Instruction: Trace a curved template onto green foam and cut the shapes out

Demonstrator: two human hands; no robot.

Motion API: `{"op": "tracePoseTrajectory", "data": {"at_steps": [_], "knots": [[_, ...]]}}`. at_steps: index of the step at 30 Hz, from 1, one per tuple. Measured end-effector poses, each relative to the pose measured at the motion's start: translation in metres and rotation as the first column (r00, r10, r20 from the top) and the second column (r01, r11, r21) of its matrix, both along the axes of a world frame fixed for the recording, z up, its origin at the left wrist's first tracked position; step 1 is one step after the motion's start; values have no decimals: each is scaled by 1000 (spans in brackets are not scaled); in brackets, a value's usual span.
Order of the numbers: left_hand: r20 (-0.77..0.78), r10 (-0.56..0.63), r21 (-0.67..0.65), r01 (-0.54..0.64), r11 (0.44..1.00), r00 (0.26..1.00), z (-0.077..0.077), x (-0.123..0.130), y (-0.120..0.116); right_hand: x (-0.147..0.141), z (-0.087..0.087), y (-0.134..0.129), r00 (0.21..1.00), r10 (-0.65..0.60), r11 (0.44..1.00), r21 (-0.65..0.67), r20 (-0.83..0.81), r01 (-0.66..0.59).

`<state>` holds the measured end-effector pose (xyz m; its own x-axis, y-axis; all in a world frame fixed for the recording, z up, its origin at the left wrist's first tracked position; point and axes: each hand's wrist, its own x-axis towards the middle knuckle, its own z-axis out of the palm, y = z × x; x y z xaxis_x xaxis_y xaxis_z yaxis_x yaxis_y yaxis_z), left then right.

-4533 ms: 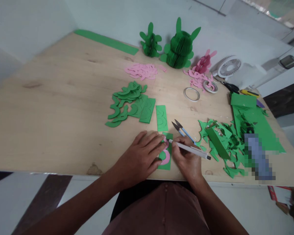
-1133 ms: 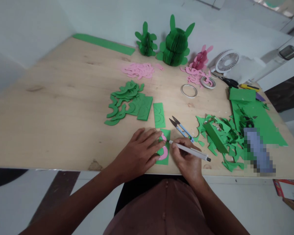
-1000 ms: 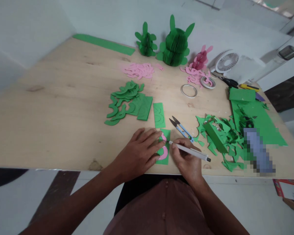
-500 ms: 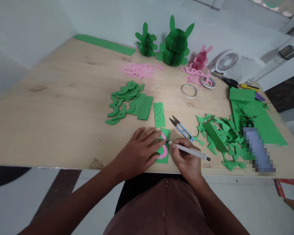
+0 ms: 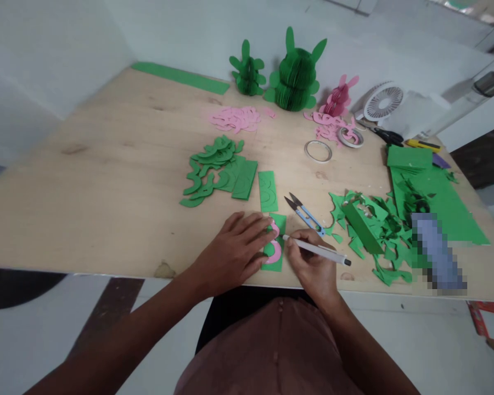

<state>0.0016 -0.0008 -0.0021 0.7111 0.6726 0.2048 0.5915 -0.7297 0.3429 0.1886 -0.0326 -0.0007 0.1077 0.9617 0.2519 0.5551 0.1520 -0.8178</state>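
Note:
My left hand [image 5: 241, 249] lies flat with its fingers stretched out, pressing a pink curved paper cutout [image 5: 275, 253] onto a green paper rectangle [image 5: 278, 267]. In my right hand [image 5: 313, 263] is a white pen [image 5: 321, 250], its tip at the right edge of the pink cutout. Above them lies another green rectangle [image 5: 267, 191] with curved lines drawn on it. Blue-handled thread snips [image 5: 304, 214] rest just beyond my right hand, blades pointing away to the left. A pile of green curved cutouts [image 5: 214, 173] is beyond my left hand.
Green paper scraps [image 5: 370, 225] and larger green sheets [image 5: 448, 208] cover the right side. Pink cutouts [image 5: 236, 118], tape rolls [image 5: 318, 151], black scissors [image 5: 389, 136], a yellow cutter [image 5: 423, 145], a white fan [image 5: 382, 102] and honeycomb paper figures [image 5: 296, 77] stand or lie farther back.
The camera view has tilted slightly. The pen stays at the pink cutout's edge with hardly any visible shift, and my left hand keeps pressing in the same place.

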Motion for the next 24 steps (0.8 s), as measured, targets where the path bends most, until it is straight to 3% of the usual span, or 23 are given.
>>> {"op": "tracePoseTrajectory", "data": {"at_steps": [24], "knots": [[5,-5,-18,5,1000,1000,-1,-1,0,-1,1,-1,998,48,999,-6,-35,-48]]}}
